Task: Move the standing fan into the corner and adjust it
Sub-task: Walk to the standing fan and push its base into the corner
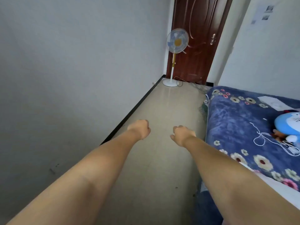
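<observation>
A white standing fan (177,41) with a pale cage, blue blades and a yellow hub stands upright at the far end of the room, in the corner between the left wall and the door. Its round white base (170,82) rests on the floor, with a dark cord trailing to the right. My left hand (140,128) and my right hand (181,132) are stretched out in front of me over the floor, far from the fan. Both have their fingers curled in and hold nothing.
A dark red wooden door (199,39) stands behind the fan. A grey wall with a black skirting board (136,108) runs along the left. A bed with a blue flowered blanket (233,120) fills the right, carrying a blue plush toy (289,124) and a white cable (263,137). A beige floor strip (168,108) leads to the fan.
</observation>
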Demonstrator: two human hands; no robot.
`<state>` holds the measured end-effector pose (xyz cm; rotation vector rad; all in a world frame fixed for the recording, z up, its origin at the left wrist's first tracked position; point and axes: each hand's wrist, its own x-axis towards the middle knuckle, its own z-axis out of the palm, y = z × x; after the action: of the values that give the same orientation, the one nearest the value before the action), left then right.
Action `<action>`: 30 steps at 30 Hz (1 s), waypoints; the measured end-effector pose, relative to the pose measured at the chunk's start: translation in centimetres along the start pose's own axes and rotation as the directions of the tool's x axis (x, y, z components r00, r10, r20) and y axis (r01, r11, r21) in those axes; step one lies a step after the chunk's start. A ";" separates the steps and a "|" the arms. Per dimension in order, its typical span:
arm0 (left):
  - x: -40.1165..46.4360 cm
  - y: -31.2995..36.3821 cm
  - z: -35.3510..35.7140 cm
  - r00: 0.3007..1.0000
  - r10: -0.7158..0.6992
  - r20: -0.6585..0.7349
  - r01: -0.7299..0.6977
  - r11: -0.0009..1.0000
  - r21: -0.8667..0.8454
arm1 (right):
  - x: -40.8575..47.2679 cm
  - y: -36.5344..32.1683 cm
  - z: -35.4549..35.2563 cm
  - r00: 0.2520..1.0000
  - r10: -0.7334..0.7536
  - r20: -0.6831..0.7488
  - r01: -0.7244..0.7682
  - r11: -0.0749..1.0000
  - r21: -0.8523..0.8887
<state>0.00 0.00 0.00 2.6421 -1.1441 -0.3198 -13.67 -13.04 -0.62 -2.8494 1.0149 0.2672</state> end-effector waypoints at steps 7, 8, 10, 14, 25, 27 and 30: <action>5.6 -0.3 -0.2 0.999 -0.006 0.047 0.004 0.999 0.045 | 5.3 1.2 -0.1 0.999 0.013 0.034 -0.013 1.000 -0.009; 6.6 0.1 -0.2 0.999 0.004 0.045 -0.006 0.999 0.053 | 6.1 1.7 -0.2 0.999 0.020 0.038 -0.020 1.000 -0.009; 9.6 1.2 0.2 0.999 0.022 0.050 -0.026 0.997 0.068 | 8.8 3.4 -0.5 0.998 0.038 0.044 -0.038 0.999 0.002; 15.8 4.0 1.1 0.997 0.055 0.057 -0.059 0.996 0.073 | 14.4 7.0 -1.2 0.997 0.051 0.051 -0.051 0.999 -0.012; 35.6 9.5 1.9 0.996 -0.006 0.084 0.006 1.000 -0.003 | 33.2 18.0 -5.9 0.990 0.038 0.135 -0.031 0.998 -0.060; 39.2 9.4 1.7 0.997 -0.018 0.072 0.019 1.000 -0.011 | 36.7 18.4 -6.3 0.990 0.024 0.142 -0.015 0.998 -0.059; 45.4 9.3 1.5 0.999 -0.008 0.044 0.008 1.000 -0.003 | 42.9 18.3 -6.8 0.991 -0.012 0.135 0.021 0.998 -0.063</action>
<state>23.57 -39.84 -3.24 2.6500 -1.1452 -0.3833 8.28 -54.64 -3.29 -2.8489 0.9736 0.4927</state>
